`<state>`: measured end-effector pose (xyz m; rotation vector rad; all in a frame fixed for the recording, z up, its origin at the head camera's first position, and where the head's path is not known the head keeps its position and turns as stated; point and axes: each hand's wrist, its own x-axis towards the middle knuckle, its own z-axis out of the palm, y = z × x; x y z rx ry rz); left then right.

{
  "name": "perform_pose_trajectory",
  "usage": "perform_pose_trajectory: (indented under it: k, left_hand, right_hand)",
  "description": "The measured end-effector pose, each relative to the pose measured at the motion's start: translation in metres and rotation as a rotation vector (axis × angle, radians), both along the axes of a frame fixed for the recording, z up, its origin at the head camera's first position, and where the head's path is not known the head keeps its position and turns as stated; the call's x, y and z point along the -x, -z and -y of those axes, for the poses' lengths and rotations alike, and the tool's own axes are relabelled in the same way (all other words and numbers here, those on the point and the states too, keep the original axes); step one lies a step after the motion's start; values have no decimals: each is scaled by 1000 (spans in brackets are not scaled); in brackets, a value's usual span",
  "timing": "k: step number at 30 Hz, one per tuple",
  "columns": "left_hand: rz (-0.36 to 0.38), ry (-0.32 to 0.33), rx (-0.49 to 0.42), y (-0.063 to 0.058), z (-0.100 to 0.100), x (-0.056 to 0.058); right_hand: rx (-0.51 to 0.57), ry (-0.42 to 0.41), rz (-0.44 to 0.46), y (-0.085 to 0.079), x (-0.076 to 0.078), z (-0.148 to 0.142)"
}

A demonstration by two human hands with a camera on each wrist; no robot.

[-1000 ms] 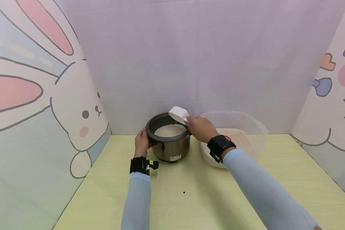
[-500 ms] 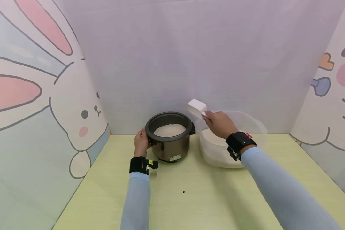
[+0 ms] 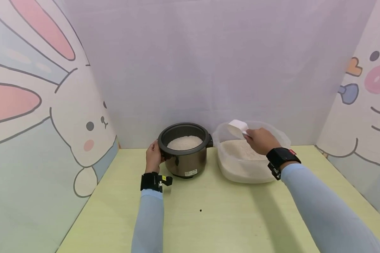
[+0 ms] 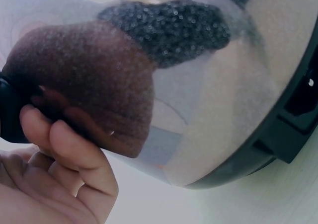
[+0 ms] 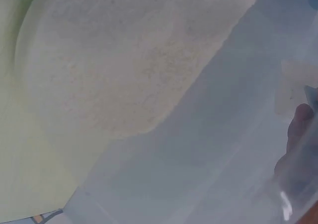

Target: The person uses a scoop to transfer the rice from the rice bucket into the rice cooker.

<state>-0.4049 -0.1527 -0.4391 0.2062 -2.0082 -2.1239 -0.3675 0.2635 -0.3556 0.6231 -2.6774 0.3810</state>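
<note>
A dark, shiny rice cooker pot point(image 3: 190, 162) stands lidless at the back of the table, with white rice point(image 3: 184, 143) inside. My left hand point(image 3: 153, 158) grips its left side; in the left wrist view the fingers curl under a black side handle point(image 4: 11, 112). On the right, my right hand point(image 3: 261, 141) holds a white measuring scoop point(image 3: 236, 127) by its handle, tilted above a translucent plastic tub point(image 3: 240, 176) of rice point(image 3: 240, 149). Through the tub's hazy wall, the right wrist view shows part of the fingers point(image 5: 298, 154). The scoop's inside is hard to make out.
A pale yellow-green table point(image 3: 209, 228) lies beneath everything. A lilac backdrop point(image 3: 190, 70) rises close behind the pot and tub. Cartoon-printed side panels point(image 3: 85, 147) flank the table. A tiny dark speck point(image 3: 201, 210) lies on the front part of the table.
My right hand has carried the scoop from over the pot rightward, up and then down, to above the tub. The left hand has stayed on the pot.
</note>
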Motion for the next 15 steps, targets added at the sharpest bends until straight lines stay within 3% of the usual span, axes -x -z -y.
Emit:
perform_pose_trajectory:
  k: [7, 15]
  left_hand:
    - [-2, -1, 2, 0, 0, 0]
    - [1, -6, -4, 1, 0, 2]
  right_hand:
    - [-80, 66, 89, 13, 1, -21]
    - [-165, 182, 210, 17, 0, -29]
